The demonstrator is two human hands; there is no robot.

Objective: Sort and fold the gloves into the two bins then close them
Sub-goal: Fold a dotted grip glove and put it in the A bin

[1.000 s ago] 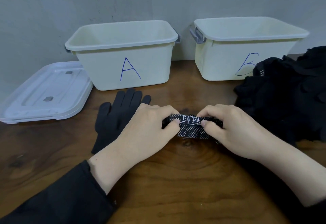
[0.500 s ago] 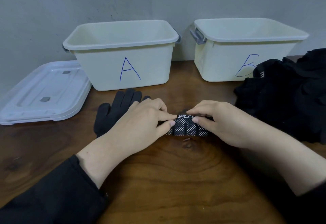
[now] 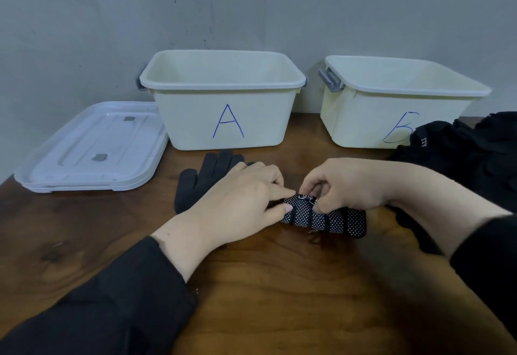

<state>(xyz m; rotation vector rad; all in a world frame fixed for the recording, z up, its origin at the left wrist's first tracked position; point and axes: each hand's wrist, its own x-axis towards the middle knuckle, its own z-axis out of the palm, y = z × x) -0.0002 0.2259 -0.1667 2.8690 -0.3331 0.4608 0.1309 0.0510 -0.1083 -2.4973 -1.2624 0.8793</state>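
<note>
head view shows a small black knit glove with white grip dots (image 3: 321, 219) lying folded on the brown wooden table (image 3: 279, 298), in front of the gap between the cream plastic bin marked a (image 3: 223, 119) and the cream plastic bin marked b (image 3: 391, 119). the left hand (image 3: 240, 200) pinches its left end between thumb and forefinger, while the right hand (image 3: 344, 186) curls over the top edge and pinches the cuff band. the glove looks light, soft and limp, so it would likely spring open unless held across the fold; the dotted side should give good friction. a plain black knit glove (image 3: 201, 181) lies flat behind the left hand, and a heap of black gloves (image 3: 475, 158) sits at the right. both bins look empty, and clear plastic lids (image 3: 92, 150) rest stacked at left.
</note>
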